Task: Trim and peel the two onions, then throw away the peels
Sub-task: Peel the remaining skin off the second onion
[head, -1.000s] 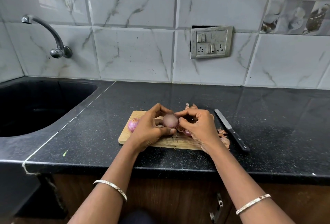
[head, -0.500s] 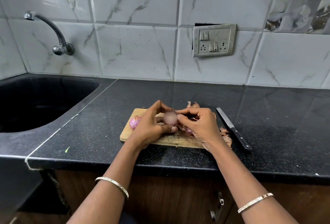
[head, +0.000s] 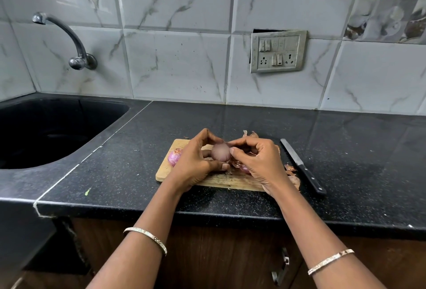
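Two hands meet over the cutting board. The left hand cups a pale, nearly bare onion from the side and below, and the right hand pinches at its upper right edge with thumb and forefinger, apparently lifting a last strip of skin. Likely risks from here: the smooth, round bulb could slip from the left hand's hold if the right pulls hard, then roll off the board onto the counter or toward the sink. A thin skin may tear short and leave a patch behind. The loose peels at the board's right edge, beside the knife, could be scattered by the right wrist. The held onion appears matte, pinkish-grey and rounded, its detail blurred; whether both ends are trimmed cannot be told. The second onion lies on the board's left end, just beside the left hand. It is glossy purple with streaks of papery skin, so probably not fully peeled.
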The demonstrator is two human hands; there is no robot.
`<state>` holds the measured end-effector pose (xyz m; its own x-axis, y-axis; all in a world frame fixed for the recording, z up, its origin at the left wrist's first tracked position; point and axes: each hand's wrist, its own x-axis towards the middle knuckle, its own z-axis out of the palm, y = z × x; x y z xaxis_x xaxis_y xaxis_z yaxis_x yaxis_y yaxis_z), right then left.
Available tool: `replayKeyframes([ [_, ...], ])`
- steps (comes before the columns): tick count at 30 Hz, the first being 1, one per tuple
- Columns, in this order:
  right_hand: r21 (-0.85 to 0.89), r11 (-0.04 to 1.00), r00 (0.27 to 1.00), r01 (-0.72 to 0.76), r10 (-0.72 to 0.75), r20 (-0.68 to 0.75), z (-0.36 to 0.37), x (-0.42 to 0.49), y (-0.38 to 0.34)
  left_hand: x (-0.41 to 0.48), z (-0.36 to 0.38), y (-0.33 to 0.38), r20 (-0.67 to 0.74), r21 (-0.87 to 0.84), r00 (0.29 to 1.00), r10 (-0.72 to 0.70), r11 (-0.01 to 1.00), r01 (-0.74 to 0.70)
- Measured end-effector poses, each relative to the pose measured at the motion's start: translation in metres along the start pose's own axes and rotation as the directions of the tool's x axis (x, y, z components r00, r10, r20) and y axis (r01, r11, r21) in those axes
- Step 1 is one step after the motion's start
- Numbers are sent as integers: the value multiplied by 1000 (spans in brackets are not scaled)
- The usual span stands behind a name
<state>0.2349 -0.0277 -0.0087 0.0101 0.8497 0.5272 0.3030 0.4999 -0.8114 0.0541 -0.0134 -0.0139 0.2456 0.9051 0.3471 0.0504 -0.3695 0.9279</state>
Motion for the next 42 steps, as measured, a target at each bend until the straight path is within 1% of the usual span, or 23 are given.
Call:
replayKeyframes([
  [6,42,999,1000,-21,20,11,0,0,1,-1,1,-1,-9,-6,1000,-10,1000,10],
  [12,16,1000,1000,-12,12,-1,0,2,6,3,0,-5,-7,50,1000,-4,999,4],
  [17,82,996,998,-39,35,44,0,1,3,4,0,-7,16,67,1000,-10,998,9],
  [23,114,992,998,-50,46,42,1,1,3,3,0,-5,27,80,999,-21,997,19],
  [28,77,996,999,-40,39,19,-1,0,4,2,0,-5,33,85,999,-14,996,12],
  [31,63,997,999,-41,41,-1,0,1,4,3,0,-5,33,89,999,1,996,-4],
  [34,106,991,997,-79,77,27,0,1,2,3,0,-5,22,100,999,38,994,-40],
  [38,112,987,992,-119,113,56,2,0,2,4,0,-7,23,134,995,94,986,-96],
  [40,133,983,991,-130,124,56,2,0,2,5,-1,-8,28,134,995,95,986,-98],
  [42,114,985,991,-128,122,53,1,1,3,5,-2,-10,22,124,996,91,988,-93],
])
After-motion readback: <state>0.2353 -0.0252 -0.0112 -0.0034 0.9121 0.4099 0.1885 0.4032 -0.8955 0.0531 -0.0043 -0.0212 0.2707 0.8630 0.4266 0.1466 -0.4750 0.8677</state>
